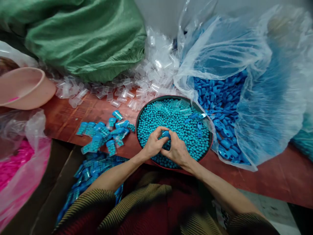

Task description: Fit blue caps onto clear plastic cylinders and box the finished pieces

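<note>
Both my hands meet above a round basin (pixel 210 143) filled with small turquoise beads (pixel 190 143). Between my fingertips is a blue cap (pixel 166 134); whatever lies under it is mostly hidden by the fingers. My left hand (pixel 154 143) pinches it from the left, and my right hand (pixel 178 149) grips it from the right. A few clear plastic cups (pixel 162 108) and loose blue caps (pixel 199 130) rest on the beads. Left of the basin lie several bead-filled cups with blue caps (pixel 111 147), some upright and others on their sides.
Clear empty cups (pixel 149 81) are heaped behind the basin, beside a green sack (pixel 88 42). An opened plastic bag (pixel 264 120) spills blue caps (pixel 223 111) on the right. A pink bowl (pixel 46 85) and bagged pink pieces (pixel 17 160) are at left. Filled cups (pixel 94 174) lie below the table edge.
</note>
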### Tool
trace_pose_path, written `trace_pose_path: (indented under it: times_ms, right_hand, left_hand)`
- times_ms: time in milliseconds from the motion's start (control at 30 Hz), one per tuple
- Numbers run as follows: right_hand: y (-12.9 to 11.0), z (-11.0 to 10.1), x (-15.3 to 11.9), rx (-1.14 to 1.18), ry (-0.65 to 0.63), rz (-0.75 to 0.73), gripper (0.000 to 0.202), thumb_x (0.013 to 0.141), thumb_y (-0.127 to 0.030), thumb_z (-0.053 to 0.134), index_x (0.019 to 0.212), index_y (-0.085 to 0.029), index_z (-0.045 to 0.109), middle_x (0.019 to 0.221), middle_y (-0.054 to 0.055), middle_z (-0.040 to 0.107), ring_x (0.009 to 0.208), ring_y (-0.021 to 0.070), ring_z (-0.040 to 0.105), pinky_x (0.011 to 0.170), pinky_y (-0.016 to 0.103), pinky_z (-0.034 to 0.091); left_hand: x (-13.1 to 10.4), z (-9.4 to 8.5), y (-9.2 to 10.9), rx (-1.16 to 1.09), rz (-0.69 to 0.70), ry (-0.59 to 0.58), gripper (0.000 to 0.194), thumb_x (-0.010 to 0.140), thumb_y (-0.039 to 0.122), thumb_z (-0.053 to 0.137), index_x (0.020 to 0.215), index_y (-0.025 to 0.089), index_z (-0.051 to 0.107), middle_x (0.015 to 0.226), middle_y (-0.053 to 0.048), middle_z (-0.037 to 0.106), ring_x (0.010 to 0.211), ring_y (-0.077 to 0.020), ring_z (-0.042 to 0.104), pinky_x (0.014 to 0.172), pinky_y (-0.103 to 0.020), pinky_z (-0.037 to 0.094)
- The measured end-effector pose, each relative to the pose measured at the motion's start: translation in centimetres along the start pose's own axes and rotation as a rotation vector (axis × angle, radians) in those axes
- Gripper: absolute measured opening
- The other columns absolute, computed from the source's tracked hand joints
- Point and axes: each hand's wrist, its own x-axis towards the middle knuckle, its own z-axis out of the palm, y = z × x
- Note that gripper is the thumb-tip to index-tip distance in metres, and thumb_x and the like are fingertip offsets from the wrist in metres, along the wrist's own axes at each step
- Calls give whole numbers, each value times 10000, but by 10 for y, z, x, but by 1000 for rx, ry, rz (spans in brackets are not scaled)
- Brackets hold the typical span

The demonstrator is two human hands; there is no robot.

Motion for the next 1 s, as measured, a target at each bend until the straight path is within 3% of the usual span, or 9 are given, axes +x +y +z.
trace_pose_path:
  times_ms: [100, 167, 367, 467, 533, 600, 733, 900, 1000]
  right_hand:
    - [-5, -4, 8, -32, -172, -51, 493, 783, -374, 596, 1185, -117, 474, 1006, 131, 645, 807, 255, 659, 615, 334, 506]
    - [-5, -12, 23, -26, -252, -111, 417, 837, -364, 547, 1189, -149, 484, 1035, 104, 647, 856, 238, 655, 661, 319, 502]
    - [14, -17, 102, -183, -62, 72, 509, 901, -340, 476, 1355, -131, 375, 1229, 163, 552, 1034, 262, 594, 797, 338, 476]
    - [27, -5, 130, -295, -130, 91, 551, 874, -314, 522, 1382, -177, 358, 1229, 153, 535, 969, 263, 611, 741, 333, 479]
    - [33, 1, 137, -322, -191, 60, 465, 864, -302, 535, 1313, -215, 453, 1186, 129, 552, 939, 250, 615, 732, 323, 476]
    - [39, 2, 136, -277, -199, 33, 361, 864, -291, 529, 1219, -224, 536, 1138, 110, 573, 946, 238, 606, 761, 321, 472]
    - [49, -2, 118, 44, -43, 42, 273, 835, -223, 539, 1100, -175, 584, 1027, 88, 620, 972, 216, 586, 843, 330, 466]
    - [48, -8, 78, 543, -31, 242, 289, 847, -243, 462, 1120, -175, 528, 1009, 61, 628, 624, 141, 609, 535, 274, 501]
    - [49, -26, 52, 404, -24, 164, 291, 864, -220, 434, 1127, -180, 550, 1055, 77, 645, 746, 159, 639, 617, 271, 507]
  left_hand:
    - [-7, -8, 0, 210, 12, 49, 234, 792, 192, 498, 1022, 179, 541, 800, 11, 588, 753, -128, 558, 737, -245, 448]
    - [-11, -25, 1, 356, 8, 79, 277, 811, 216, 489, 1082, 188, 537, 799, 11, 597, 741, -136, 562, 735, -257, 456]
    - [-19, -121, 1, 873, 60, 503, 387, 816, 275, 487, 1186, 175, 544, 1073, -87, 601, 983, -235, 564, 899, -387, 442]
    - [-22, -141, -1, 1128, 76, 705, 457, 810, 298, 518, 1239, 142, 530, 1141, -151, 561, 1102, -307, 504, 944, -457, 400]
    - [-19, -132, -1, 1100, 139, 708, 421, 842, 308, 486, 1220, 132, 543, 1111, -149, 577, 1051, -286, 536, 909, -430, 428]
    - [-11, -110, -2, 954, 200, 590, 359, 868, 295, 452, 1174, 147, 568, 1015, -107, 617, 915, -225, 586, 839, -369, 469]
    - [23, -57, -4, 637, 161, 348, 399, 833, 261, 510, 1216, 155, 526, 1009, -78, 629, 731, -148, 591, 741, -304, 502]
    - [65, -13, -11, 533, 104, 36, 427, 797, 223, 531, 1217, 147, 521, 1043, -83, 636, 854, -183, 600, 834, -336, 486]
    - [72, -2, -15, 437, 120, -97, 296, 804, 204, 500, 1083, 156, 583, 978, -50, 649, 913, -179, 592, 867, -321, 471]
